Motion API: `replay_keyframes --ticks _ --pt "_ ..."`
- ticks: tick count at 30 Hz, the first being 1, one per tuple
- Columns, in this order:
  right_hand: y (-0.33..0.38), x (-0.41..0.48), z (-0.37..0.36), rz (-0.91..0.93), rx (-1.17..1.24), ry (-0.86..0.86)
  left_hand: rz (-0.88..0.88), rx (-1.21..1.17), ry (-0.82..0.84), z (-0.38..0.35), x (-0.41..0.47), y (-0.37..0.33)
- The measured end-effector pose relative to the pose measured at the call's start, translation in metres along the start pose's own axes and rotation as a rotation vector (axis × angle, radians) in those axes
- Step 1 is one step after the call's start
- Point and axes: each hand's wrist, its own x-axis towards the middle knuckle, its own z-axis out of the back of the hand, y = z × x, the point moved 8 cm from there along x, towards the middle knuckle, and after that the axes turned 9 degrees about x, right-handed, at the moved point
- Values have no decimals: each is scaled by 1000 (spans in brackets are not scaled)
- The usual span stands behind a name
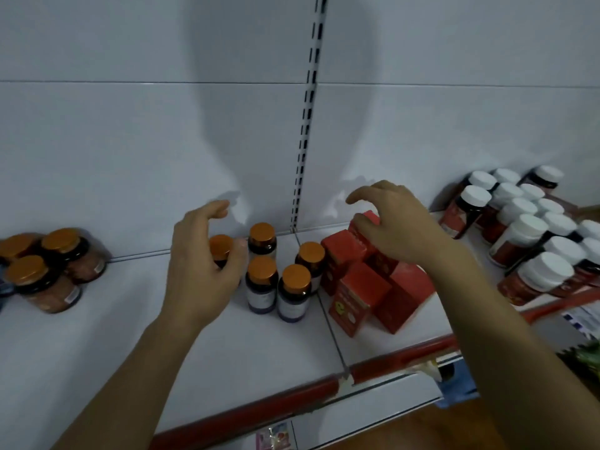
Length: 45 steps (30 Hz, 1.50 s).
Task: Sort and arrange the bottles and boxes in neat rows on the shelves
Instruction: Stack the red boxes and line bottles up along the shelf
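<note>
Several dark bottles with orange caps (261,281) stand in a loose cluster at the middle of the white shelf (107,332). My left hand (199,264) hovers at the cluster's left side, fingers loosely curved over one orange-capped bottle (220,247); the thumb lies beside it and the index finger is lifted clear. Right of the bottles sits an untidy group of red boxes (357,297). My right hand (401,228) arches over the boxes at the back, its thumb touching the top of the rearmost red box (368,217), the other fingers raised.
Larger jars with orange lids (48,271) stand bunched at the shelf's left end. Rows of white-capped bottles (522,228) fill the right end. A slotted upright (305,141) splits the back wall. A red strip (259,405) lines the front edge.
</note>
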Motion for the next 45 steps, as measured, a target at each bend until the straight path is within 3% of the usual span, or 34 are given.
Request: replay_keyframes --ticks 2,6,9,13,16,19,22,26,35,45 --pt "-27 2 4 -86 28 45 -141 135 64 -16 11 -46" --pt "-48 2 -18 -162 57 274 -374 435 457 -91 21 -104" --pt "-53 3 -14 -149 113 186 -449 662 703 -134 25 -110" --pt "-61 -10 12 -116 281 -95 -455 632 833 -154 27 -113" --pt "-67 -29 30 -114 514 -312 -427 526 774 -146 32 -114" --pt "-71 -42 39 -184 914 -442 -239 180 616 -113 46 -106" --pt "-58 -42 38 -228 1278 -462 -68 -99 368 -60 50 -90" --pt "-12 -29 33 -169 1434 -398 5 -209 95 10 42 -64" --pt "138 6 -58 23 1412 -9 258 -141 -197 129 -15 48" --pt "247 50 -178 161 841 143 421 55 -196 182 -88 135"
